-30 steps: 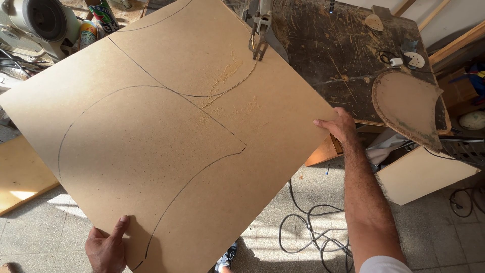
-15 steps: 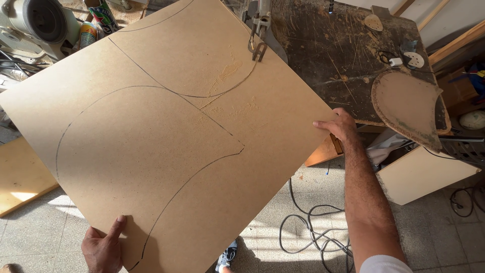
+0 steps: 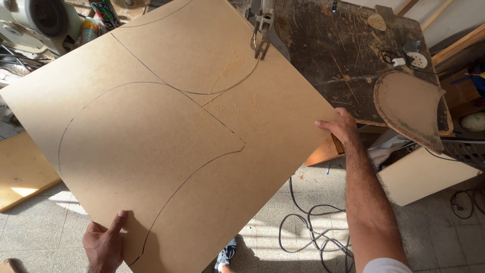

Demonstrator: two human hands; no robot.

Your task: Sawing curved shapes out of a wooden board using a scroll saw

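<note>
I hold a large, thin, tan fibreboard sheet (image 3: 166, 126) with curved pencil outlines drawn on it. My left hand (image 3: 103, 245) grips its near corner, thumb on top. At the sheet's right edge my right hand (image 3: 339, 126) holds the board with fingers on top. A saw blade and its metal guide (image 3: 261, 31) stand at the end of a curved cut in the sheet's far part, with sawdust beside the cut. The sheet rests partly on a dark, scratched worktable (image 3: 343, 55).
A cut-out rounded fibreboard piece (image 3: 406, 106) lies on the worktable's right end, next to a small white sander pad (image 3: 417, 59). Black cables (image 3: 313, 230) coil on the tiled floor. A machine (image 3: 38, 17) and cans (image 3: 90, 28) stand at far left; a wooden board (image 3: 20, 172) lies low left.
The sheet has shifted slightly left and away under the blade. Both hands keep their grip on the same edges.
</note>
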